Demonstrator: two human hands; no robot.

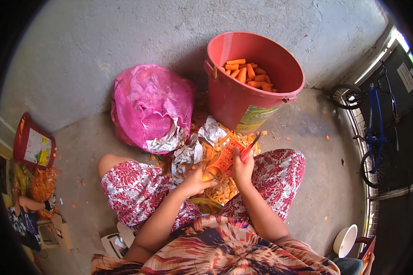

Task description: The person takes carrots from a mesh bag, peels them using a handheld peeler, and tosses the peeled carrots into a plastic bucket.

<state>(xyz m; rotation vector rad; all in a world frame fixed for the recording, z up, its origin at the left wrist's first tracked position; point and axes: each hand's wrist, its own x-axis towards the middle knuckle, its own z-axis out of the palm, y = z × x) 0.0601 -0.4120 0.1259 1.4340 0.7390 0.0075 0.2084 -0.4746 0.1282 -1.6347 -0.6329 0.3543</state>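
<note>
Both of my hands are close together over a heap of orange peelings [227,190] between my knees. My left hand [196,182] is closed around the end of a carrot [211,173]. In my right hand [242,168] is a tool with a red handle [246,153] and a dark, narrow tip pointing away from me; its exact kind is unclear. An orange-red piece with holes [225,159] shows between the hands, and I cannot tell whether either hand holds it. Crumpled silvery wrapping [188,153] lies beside the peelings.
Ahead stands a red bucket [229,105] with peeled carrots [250,74] inside. A pink mesh sack [147,103] leans by the wall to its left. Farther left are another red bucket [23,142] and another person's arm [32,204]. A bicycle [375,133] and white bowl [345,240] are right.
</note>
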